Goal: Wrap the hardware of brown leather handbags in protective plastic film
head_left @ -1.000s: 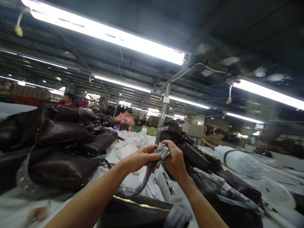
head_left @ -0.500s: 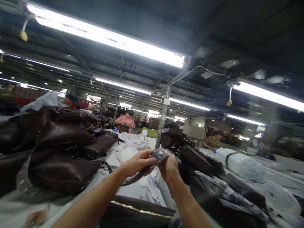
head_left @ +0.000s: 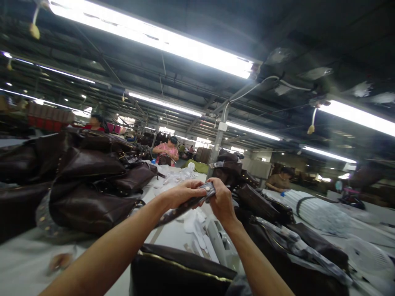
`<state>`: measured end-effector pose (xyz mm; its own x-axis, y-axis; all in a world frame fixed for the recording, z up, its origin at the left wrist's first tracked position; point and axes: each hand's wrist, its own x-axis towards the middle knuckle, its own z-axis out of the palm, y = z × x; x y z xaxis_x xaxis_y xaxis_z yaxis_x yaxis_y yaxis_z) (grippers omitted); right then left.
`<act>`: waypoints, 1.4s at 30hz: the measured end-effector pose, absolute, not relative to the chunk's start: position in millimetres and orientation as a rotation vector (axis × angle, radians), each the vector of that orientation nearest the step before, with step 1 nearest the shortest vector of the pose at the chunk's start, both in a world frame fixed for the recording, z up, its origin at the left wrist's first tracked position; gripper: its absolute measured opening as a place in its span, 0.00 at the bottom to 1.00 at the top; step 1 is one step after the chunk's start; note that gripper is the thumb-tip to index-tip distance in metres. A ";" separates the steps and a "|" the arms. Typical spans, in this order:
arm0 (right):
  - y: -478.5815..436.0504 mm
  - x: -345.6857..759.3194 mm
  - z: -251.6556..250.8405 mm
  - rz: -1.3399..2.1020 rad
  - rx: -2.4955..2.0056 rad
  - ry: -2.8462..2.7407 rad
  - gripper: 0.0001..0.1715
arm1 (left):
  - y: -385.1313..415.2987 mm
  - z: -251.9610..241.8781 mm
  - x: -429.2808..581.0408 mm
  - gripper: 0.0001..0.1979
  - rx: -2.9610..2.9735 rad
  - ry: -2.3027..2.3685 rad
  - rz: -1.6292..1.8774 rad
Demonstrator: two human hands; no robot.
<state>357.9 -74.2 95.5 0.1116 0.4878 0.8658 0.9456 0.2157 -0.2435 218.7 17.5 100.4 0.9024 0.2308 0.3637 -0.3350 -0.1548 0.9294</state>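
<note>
Both hands meet in front of me over the table, closed on a dark bag strap (head_left: 180,209) that looks wrapped in clear film and carries round studs. My left hand (head_left: 184,193) pinches it between thumb and fingers. Beside it, my right hand (head_left: 221,200) grips the strap's end, and its fingers are partly hidden. From the hands the strap runs down to the left behind my forearm. Below my arms stands a dark brown leather bag (head_left: 185,269) with a gold zip along its top.
Dark leather bags (head_left: 86,205) are heaped on the left; more bags (head_left: 256,201) lie on the right. White pieces (head_left: 197,234) cover the middle of the table (head_left: 18,263). A bundle of pale tubes (head_left: 317,211) and a fan (head_left: 367,255) stand right. Co-workers (head_left: 166,152) are farther back.
My hands have risen slightly with the strap, and its end has turned, showing less of its flat face. The camera view has shifted a little, so the surroundings sit farther right.
</note>
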 end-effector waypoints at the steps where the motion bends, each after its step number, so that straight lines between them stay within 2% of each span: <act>1: -72.4 356.6 94.3 -0.536 -1.415 -1.464 0.12 | 21.2 99.2 216.9 0.20 1.665 -0.095 0.460; 5: -62.4 350.4 87.9 -0.252 -1.333 -1.200 0.10 | 29.2 93.2 208.3 0.26 1.655 -0.086 0.419; 10: -34.8 336.1 72.7 0.280 -0.988 -0.900 0.07 | 32.1 88.8 200.6 0.25 1.646 -0.038 0.418; 17: -13.2 321.8 52.2 0.404 -1.018 -1.000 0.15 | 39.5 80.6 188.5 0.20 1.719 0.084 0.358; 20: -23.5 325.7 57.6 0.327 -1.048 -1.067 0.08 | 41.3 81.3 187.3 0.18 1.729 0.154 0.420; 21: -27.9 327.8 61.0 0.246 -1.075 -1.148 0.11 | 41.9 82.1 187.4 0.18 1.747 0.184 0.432; 23: -34.9 331.9 68.0 -0.064 -1.182 -1.435 0.17 | 43.1 84.1 188.1 0.19 1.798 0.221 0.448; 26: -37.4 335.4 74.2 -0.688 -1.377 -1.799 0.16 | 44.6 86.9 186.9 0.20 1.821 0.174 0.433; 29: -35.1 334.1 73.7 -0.821 -1.474 -1.732 0.16 | 47.0 87.1 179.8 0.22 1.771 0.108 0.364; 33: -33.1 324.8 68.9 -0.490 -1.528 -1.528 0.16 | 53.1 79.3 166.4 0.23 1.755 0.100 0.266; 38: -23.4 312.3 57.1 0.084 -1.384 -1.170 0.12 | 60.3 62.3 159.6 0.21 1.738 0.128 0.364; 42: -10.4 303.7 39.4 0.286 -1.305 -1.043 0.12 | 64.9 49.9 157.9 0.21 1.681 0.151 0.306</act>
<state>303.7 -10.4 39.4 0.5426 0.7000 0.4643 0.3645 0.3017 -0.8810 157.9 64.9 49.9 0.9549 0.2748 0.1127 -0.0777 -0.1351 0.9878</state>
